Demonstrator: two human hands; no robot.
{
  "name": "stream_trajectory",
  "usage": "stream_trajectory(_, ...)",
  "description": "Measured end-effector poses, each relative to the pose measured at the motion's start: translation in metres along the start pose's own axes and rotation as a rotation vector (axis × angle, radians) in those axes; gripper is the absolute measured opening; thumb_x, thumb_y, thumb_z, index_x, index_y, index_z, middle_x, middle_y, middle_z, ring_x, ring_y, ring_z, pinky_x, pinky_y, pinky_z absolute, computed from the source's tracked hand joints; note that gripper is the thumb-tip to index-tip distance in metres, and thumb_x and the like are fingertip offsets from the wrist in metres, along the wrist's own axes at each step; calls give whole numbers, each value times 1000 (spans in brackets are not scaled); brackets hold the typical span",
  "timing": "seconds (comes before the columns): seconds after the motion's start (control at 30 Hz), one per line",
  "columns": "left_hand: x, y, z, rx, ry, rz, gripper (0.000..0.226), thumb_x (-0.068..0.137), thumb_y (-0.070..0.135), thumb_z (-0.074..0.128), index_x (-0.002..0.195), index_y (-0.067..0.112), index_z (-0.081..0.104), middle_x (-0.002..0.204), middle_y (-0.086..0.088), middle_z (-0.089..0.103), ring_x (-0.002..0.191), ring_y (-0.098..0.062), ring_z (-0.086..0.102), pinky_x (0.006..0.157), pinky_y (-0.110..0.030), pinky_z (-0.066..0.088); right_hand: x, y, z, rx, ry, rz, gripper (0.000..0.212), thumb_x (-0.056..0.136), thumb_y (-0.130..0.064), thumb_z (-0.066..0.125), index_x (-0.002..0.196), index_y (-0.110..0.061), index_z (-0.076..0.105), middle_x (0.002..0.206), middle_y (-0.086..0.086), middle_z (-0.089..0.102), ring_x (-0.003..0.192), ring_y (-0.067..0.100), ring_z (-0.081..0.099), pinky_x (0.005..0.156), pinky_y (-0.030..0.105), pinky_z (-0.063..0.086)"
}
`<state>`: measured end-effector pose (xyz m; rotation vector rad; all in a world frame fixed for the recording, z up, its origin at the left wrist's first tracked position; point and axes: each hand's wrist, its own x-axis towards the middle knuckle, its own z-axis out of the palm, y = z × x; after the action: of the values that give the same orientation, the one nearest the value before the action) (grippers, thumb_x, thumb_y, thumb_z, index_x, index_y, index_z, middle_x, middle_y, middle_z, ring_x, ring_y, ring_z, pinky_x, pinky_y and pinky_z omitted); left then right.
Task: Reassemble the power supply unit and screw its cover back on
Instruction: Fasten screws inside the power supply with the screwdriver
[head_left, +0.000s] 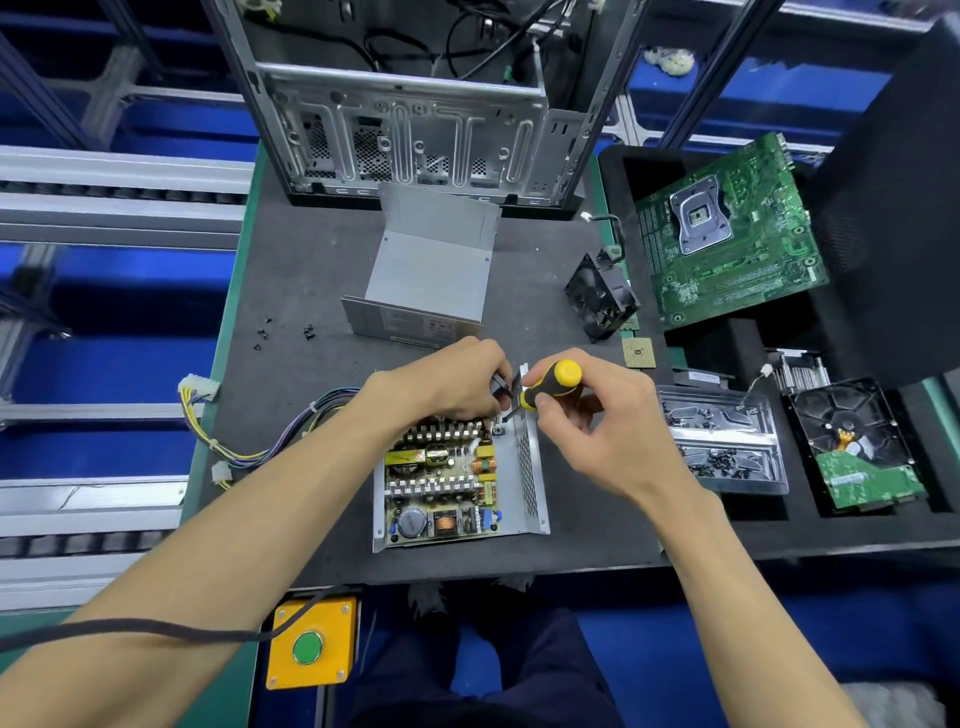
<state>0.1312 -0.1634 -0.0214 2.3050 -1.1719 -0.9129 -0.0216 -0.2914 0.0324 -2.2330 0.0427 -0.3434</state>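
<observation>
The open power supply unit (457, 483), a grey sheet-metal tray carrying a tan circuit board with silver heat-sink fins, copper coils and a round capacitor, sits on the dark mat (291, 260) directly below the hands. Its bundle of yellow, purple and black wires (244, 447) trails off the left edge of the mat and ends in white plugs. The left hand (447, 384) rests on the far end of the unit, fingers curled down onto a small black part; exactly what they pinch is hidden. The right hand (587, 421) grips a yellow-and-black-handled screwdriver (550, 384), thumb and fingers wrapped round the handle, with the tip angled down into the far right corner of the tray.

The unit's folded grey metal cover (431, 270) stands apart, just beyond the hands, with a label on its near face whose print is too small to read. A few loose black screws (265, 332) lie on the mat to the left.

On the right, a black foam tray (727, 525) holds a green motherboard (727, 234) with a silver socket, a hard drive (857, 447) lying with its green board up, and a clear plastic tray (722, 441) with small dark screws in its compartments. A black fan (602, 296) leans at the foam's edge, with a square processor chip (638, 353) near it. An empty grey computer case (415, 114) stands at the back. A yellow box with a green button (310, 644) hangs at the bench front.
</observation>
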Motion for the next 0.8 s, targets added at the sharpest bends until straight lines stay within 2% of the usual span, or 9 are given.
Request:
stream_trajectory(0.1,0,0,1,2,12,-3,17,84,18,73,68,20,68,53,7,53,54,-16,48,50,-25,39,0,1,1,2,-22,14,13,88,-20,59,97,-17,69,76,7,66,57,19,51,54,18,43)
stream_trajectory(0.3,2,1,0,-9,11,-17,27,83,18,75,60,25,63,52,9,55,52,-11,49,46,-19,35,-1,3,3,14,-35,24,14,90,-22,59,98,-17,69,77,7,66,59,22,53,53,26,47)
stream_trajectory(0.47,2,2,-1,-15,9,-20,34,83,19,75,56,28,58,54,9,53,53,-12,47,50,-25,37,-1,4,5,8,-47,21,14,89,-21,59,98,-17,69,74,5,64,58,19,51,55,17,42)
stream_trajectory(0.6,2,0,-1,-29,2,-34,33,82,22,76,55,25,58,51,6,52,55,-19,46,51,-28,40,-1,5,5,12,-58,27,13,89,-21,59,98,-18,69,73,5,64,58,19,51,56,17,42)
stream_trajectory(0.8,3,0,0,-24,24,-32,41,81,21,77,49,30,52,52,12,47,51,-10,43,49,-24,34,1,4,4,6,-61,11,13,89,-20,59,98,-19,69,75,5,64,58,18,51,57,14,41)
